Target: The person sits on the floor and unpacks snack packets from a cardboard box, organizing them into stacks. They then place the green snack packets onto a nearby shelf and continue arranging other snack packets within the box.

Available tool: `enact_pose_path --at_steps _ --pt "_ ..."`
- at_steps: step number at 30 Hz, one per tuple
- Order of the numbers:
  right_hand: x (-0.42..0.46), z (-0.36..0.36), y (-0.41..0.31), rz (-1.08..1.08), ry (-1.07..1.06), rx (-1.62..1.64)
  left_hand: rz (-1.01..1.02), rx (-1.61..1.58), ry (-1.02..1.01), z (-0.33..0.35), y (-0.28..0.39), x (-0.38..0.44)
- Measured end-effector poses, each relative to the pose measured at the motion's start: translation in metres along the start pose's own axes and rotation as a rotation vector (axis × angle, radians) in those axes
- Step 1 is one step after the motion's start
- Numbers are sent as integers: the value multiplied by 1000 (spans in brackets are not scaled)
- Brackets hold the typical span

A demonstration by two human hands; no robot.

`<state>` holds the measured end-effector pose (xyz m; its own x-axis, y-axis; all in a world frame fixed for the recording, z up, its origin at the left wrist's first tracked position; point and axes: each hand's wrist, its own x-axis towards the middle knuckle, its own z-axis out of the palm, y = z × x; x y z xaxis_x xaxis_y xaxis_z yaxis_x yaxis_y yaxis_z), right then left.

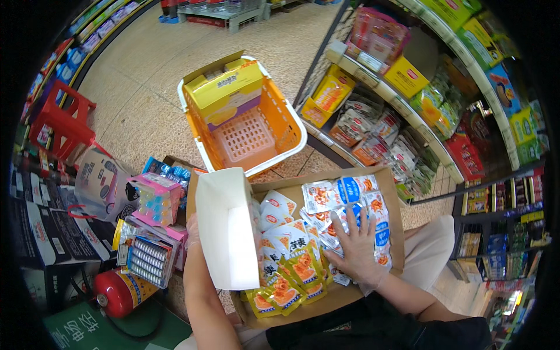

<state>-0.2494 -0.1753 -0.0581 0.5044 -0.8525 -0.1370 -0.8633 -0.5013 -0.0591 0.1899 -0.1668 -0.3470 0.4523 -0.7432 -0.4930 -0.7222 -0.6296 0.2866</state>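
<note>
A shallow cardboard box (396,210) of snack packets lies before me. My right hand (356,245), in a clear thin glove, rests with spread fingers on the white and blue snack packets (319,197) at the box's right side. Gold snack packets (284,293) and white packets (288,236) fill the left and middle. A white-walled open carton (227,227) stands tilted over the box's left edge. My left hand (192,229), also gloved, is at the carton's left side, its fingers mostly hidden behind it; it appears to hold the carton.
An orange basket with a white rim (284,153) holding a yellow carton (227,92) stands ahead. Snack shelves (393,105) rise at the right. At the left are a red fire extinguisher (120,291), a pink toy package (155,199), dark cartons (61,236) and a red plastic stool (61,118).
</note>
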Motion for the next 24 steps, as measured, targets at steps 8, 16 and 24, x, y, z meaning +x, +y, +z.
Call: enact_pose_path --at_steps 8,16,24 --pt "-2 5 4 -47 72 41 -45 58 100 -119 42 -58" --pt "-13 -3 20 -162 -34 122 -41 62 397 -229 75 -174" --pt "4 -51 36 -258 -120 174 173 -376 782 -303 84 -341"
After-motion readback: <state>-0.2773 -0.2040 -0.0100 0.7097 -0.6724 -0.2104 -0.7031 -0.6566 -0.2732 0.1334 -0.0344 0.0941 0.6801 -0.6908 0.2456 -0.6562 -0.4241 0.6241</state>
